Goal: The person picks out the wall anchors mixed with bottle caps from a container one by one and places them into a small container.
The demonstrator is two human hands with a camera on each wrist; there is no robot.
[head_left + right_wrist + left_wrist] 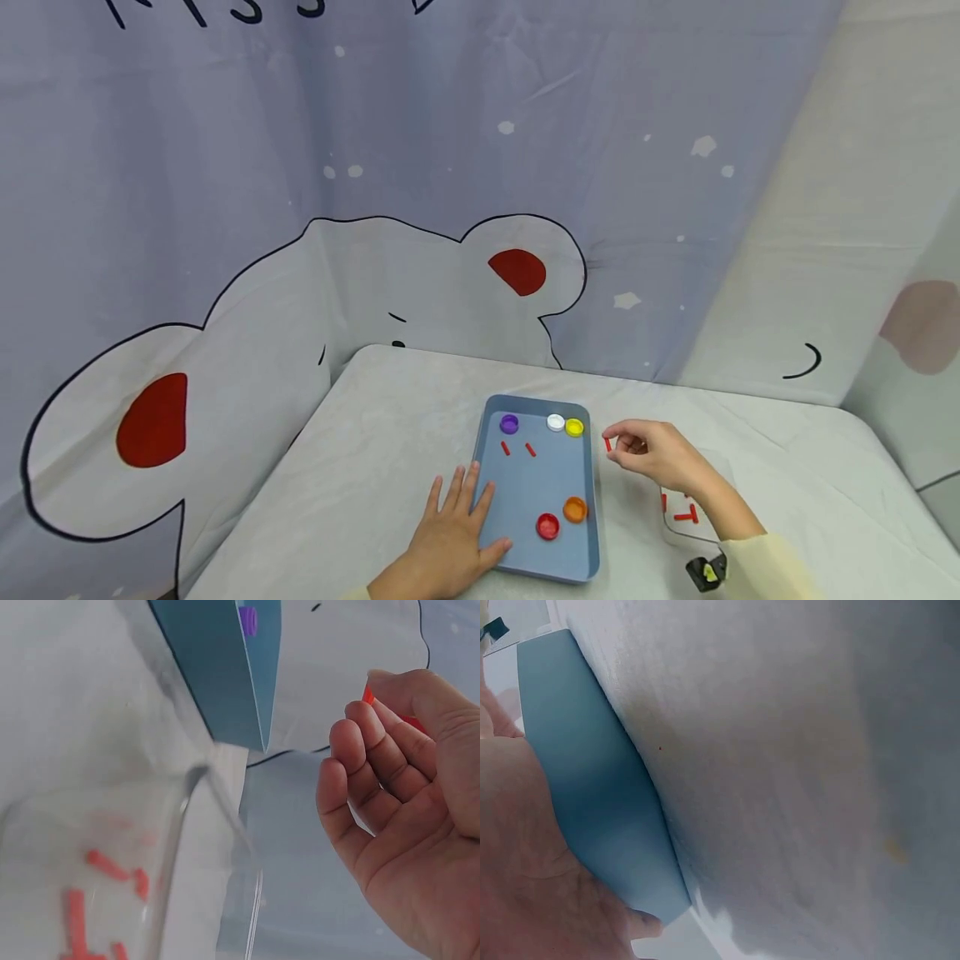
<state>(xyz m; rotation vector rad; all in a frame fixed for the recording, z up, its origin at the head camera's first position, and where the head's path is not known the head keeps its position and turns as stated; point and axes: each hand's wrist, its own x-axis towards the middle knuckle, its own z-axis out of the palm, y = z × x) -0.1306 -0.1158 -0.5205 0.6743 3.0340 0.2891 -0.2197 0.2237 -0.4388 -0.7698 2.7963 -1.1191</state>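
Note:
My right hand [660,457] pinches a short red stick [607,444] between thumb and index finger, just right of the blue-grey tray [534,485]. In the right wrist view the other fingers curl loosely, and only bits of the stick show. My left hand [450,533] is spread, its straight fingers resting along the tray's left edge. Two red sticks [530,449] lie in the tray below a purple round cap [509,424]. A white cap [555,422] and a yellow cap [574,427] sit at the far right, an orange cap [575,509] and a red cap [548,526] nearer.
Below the right forearm stands a clear plastic container [174,847] with several red sticks [76,919] inside. A small black object [705,573] is near the right sleeve. White cloth [405,417] covers the table, and a printed curtain [420,150] hangs behind it.

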